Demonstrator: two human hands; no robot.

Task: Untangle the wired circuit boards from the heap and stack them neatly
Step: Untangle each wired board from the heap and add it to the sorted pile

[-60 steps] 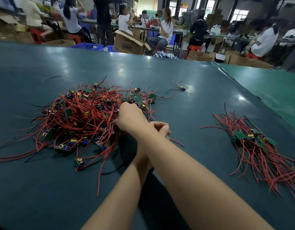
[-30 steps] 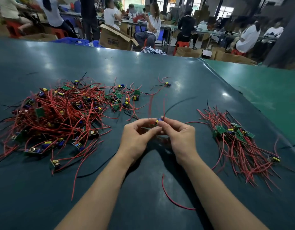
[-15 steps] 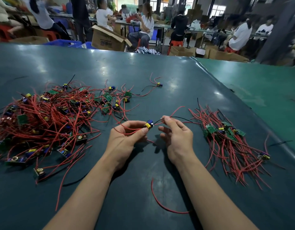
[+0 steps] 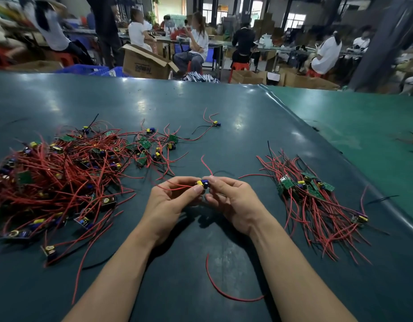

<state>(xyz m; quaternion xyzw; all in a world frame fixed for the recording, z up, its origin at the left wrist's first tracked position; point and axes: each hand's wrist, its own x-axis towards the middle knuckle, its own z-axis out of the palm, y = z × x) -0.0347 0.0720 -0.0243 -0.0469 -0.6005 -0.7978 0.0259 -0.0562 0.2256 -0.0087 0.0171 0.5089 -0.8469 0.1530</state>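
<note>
A tangled heap of small circuit boards with red and black wires [image 4: 61, 177] covers the left of the dark table. A sorted pile of boards with their wires laid toward me [image 4: 317, 201] lies at the right. Between them, my left hand [image 4: 173, 201] and my right hand [image 4: 233, 198] both pinch one small board [image 4: 203, 183] with yellow and blue parts, held above the table. Its red wires run left through my left fingers and up behind the board; a black wire trails off behind my right hand.
A single wired board [image 4: 215, 123] lies apart beyond the heap. A loose red wire [image 4: 224, 291] curves on the table between my forearms. A lighter green table [image 4: 363, 135] adjoins at the right. People, stools and cardboard boxes [image 4: 145, 63] fill the room beyond.
My right hand has come back to the board and now pinches it together with my left. The board sits slightly higher and more centred between both hands.
</note>
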